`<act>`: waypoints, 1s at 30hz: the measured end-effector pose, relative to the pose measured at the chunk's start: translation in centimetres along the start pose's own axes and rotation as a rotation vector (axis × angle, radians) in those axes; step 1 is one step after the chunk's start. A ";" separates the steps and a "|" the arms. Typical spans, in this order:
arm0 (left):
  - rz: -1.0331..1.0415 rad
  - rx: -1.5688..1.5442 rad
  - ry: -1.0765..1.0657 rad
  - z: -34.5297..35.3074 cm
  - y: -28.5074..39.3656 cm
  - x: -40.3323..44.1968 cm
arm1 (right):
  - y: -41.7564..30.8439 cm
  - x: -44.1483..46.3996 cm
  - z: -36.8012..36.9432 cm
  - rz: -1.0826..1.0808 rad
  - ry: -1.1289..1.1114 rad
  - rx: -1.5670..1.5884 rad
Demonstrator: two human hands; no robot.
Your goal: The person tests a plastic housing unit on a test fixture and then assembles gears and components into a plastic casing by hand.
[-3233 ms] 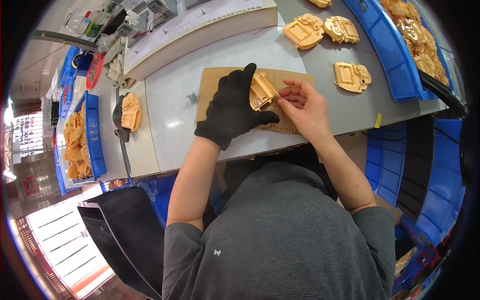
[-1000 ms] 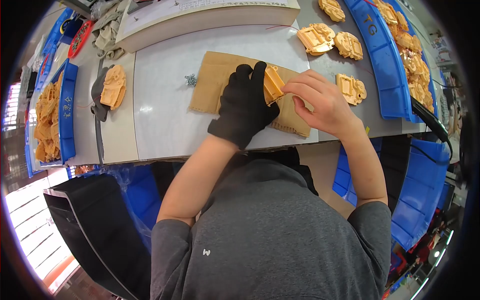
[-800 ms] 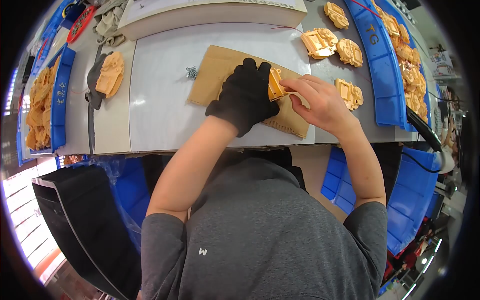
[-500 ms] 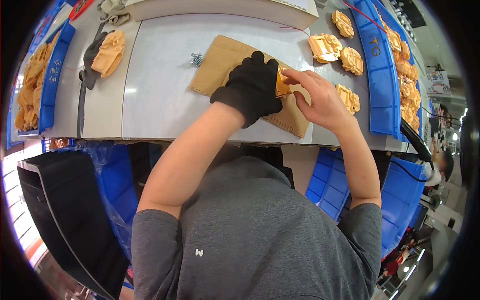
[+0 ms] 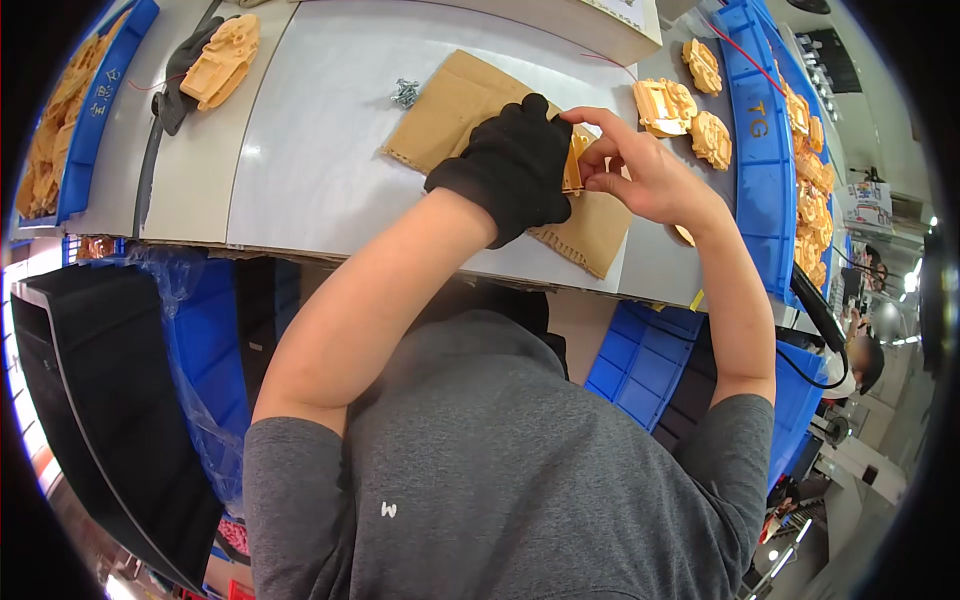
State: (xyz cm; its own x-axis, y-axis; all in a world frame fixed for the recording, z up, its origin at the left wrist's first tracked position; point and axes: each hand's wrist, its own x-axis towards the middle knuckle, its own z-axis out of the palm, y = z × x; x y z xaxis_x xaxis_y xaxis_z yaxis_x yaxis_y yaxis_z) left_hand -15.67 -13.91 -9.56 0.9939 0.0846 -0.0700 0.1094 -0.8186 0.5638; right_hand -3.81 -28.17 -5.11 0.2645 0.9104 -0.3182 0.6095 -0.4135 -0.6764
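Observation:
My left hand (image 5: 518,165), in a black glove, is closed over an orange-yellow moulded plastic part (image 5: 574,172) and covers most of it. The part rests on a brown cardboard sheet (image 5: 440,112). At the part's right side is my bare right hand (image 5: 655,178). Its index finger reaches over the part toward the glove, while the thumb and the other fingers are curled together by the part's edge. Whatever lies between those fingertips is too small or hidden to make out. A small pile of screws (image 5: 404,93) sits left of the cardboard.
Several similar plastic parts (image 5: 664,107) lie to the right, beside a blue bin (image 5: 757,160) of more parts. At left are another part (image 5: 222,62), a dark glove (image 5: 178,95) and a second blue bin (image 5: 98,120). A long pale box (image 5: 590,22) stands at the back.
My right hand's thumb and fingers have drawn together against the part; they were spread apart before. My left hand keeps its hold. The whole view has shifted slightly.

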 end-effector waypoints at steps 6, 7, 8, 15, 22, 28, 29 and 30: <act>0.001 0.008 -0.003 0.1 0.0 0.0 | 0.8 0.5 0.0 0.028 -0.052 0.107; -0.002 0.016 -0.006 0.1 0.0 0.0 | 0.9 0.5 0.0 0.032 -0.063 0.123; -0.007 0.027 -0.012 0.1 0.0 0.1 | 0.8 0.6 -0.1 0.045 -0.076 0.124; -0.033 0.043 -0.044 -0.4 0.5 0.0 | 0.9 0.7 -0.3 0.053 -0.113 0.151; -0.014 0.051 -0.054 -0.4 0.4 0.1 | 0.9 0.7 -0.3 0.032 -0.125 0.135; 0.025 0.054 0.002 0.2 -0.1 0.3 | 1.4 -0.1 0.0 -0.077 0.221 0.163; 0.030 0.052 0.012 0.2 -0.1 0.3 | 1.4 -0.4 0.0 -0.061 0.273 0.165; 0.036 0.052 0.021 0.1 -0.1 0.2 | 1.5 -0.8 0.0 -0.045 0.328 0.168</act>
State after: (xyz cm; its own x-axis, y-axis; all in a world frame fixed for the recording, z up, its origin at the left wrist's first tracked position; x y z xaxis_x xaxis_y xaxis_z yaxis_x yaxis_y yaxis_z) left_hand -15.43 -13.88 -9.71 0.9973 0.0659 -0.0323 0.0731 -0.8498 0.5220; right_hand -3.11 -29.53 -5.80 0.4818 0.8731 -0.0744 0.5024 -0.3448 -0.7929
